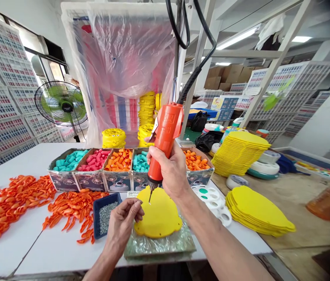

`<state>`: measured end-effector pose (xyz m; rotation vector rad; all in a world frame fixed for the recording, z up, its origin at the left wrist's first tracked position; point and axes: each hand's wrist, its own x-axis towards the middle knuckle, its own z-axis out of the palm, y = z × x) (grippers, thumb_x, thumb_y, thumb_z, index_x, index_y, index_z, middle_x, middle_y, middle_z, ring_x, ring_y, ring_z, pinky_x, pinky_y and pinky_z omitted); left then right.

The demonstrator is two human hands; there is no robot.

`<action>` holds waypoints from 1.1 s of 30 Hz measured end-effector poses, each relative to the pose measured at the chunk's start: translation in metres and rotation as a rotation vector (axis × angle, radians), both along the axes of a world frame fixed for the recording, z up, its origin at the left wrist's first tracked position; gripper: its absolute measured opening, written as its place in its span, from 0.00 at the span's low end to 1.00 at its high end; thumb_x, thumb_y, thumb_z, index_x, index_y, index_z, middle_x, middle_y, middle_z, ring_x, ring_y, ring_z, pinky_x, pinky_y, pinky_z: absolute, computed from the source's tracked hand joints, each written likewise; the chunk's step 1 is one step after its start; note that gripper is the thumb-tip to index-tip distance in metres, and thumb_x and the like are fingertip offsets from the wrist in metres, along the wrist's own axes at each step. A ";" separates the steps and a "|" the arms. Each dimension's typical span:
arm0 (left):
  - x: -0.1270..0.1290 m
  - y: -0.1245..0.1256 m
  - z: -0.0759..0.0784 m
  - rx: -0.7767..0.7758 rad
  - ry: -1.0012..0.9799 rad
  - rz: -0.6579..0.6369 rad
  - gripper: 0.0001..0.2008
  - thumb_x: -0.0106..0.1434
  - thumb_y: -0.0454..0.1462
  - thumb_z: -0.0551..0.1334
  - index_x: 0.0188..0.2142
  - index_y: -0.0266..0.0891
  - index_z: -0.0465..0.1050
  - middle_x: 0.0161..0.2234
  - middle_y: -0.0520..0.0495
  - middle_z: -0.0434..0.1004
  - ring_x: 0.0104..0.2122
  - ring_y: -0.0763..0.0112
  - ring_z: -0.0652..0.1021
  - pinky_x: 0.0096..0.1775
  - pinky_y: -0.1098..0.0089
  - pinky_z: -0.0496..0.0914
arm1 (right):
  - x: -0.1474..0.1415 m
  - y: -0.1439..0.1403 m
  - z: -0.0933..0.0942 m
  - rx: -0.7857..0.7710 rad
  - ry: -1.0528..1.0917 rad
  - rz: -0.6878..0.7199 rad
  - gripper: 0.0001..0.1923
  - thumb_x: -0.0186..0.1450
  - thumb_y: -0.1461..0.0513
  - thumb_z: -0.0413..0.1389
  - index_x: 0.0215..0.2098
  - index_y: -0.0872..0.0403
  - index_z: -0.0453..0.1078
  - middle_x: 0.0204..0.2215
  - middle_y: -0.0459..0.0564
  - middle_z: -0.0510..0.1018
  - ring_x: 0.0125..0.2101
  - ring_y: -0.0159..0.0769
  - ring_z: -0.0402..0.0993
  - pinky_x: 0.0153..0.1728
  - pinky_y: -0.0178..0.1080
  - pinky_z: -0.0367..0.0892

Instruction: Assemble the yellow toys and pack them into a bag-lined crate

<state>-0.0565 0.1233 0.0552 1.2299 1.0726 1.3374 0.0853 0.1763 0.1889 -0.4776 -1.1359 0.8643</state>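
My right hand (173,171) is wrapped round an orange electric screwdriver (165,136) that hangs from a black cable. Its thin bit points down over a yellow plastic plate (160,218), with a tiny bright spot at the tip, maybe a screw. Close to the bit, at the plate's left edge, the fingertips of my left hand (125,214) are pinched together; whatever they hold is too small to make out. Under the plate lies a pad wrapped in clear plastic (160,246). A dark blue tray (96,218) of small metal screws stands left of my left hand.
Bins (91,181) of teal, pink and orange pieces line the back. Loose orange parts (15,199) cover the left. Yellow plates (255,208) are stacked at right, beside white round-holed parts (213,203). Yellow faced shells (114,137) stand behind the bins; a fan (62,105) is further left.
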 end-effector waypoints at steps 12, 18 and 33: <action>0.001 0.075 -0.007 0.020 0.147 -0.161 0.15 0.62 0.49 0.66 0.27 0.42 0.75 0.27 0.48 0.81 0.54 0.52 0.78 0.52 0.64 0.64 | 0.014 0.060 -0.029 -0.023 0.001 -0.247 0.16 0.60 0.56 0.64 0.46 0.48 0.70 0.39 0.44 0.80 0.27 0.30 0.73 0.28 0.35 0.72; 0.003 0.091 -0.015 -0.017 0.208 -0.261 0.15 0.64 0.50 0.64 0.31 0.41 0.73 0.26 0.51 0.80 0.31 0.66 0.76 0.36 0.69 0.64 | 0.014 0.078 -0.046 -0.041 -0.064 -0.283 0.16 0.62 0.55 0.64 0.46 0.49 0.71 0.35 0.44 0.78 0.27 0.31 0.72 0.29 0.36 0.72; 0.001 0.091 -0.009 0.061 0.334 -0.380 0.14 0.69 0.48 0.60 0.33 0.42 0.72 0.27 0.52 0.78 0.31 0.67 0.73 0.37 0.69 0.63 | 0.011 0.081 -0.051 -0.058 -0.043 -0.253 0.18 0.62 0.56 0.64 0.49 0.48 0.71 0.41 0.46 0.80 0.29 0.31 0.73 0.31 0.37 0.73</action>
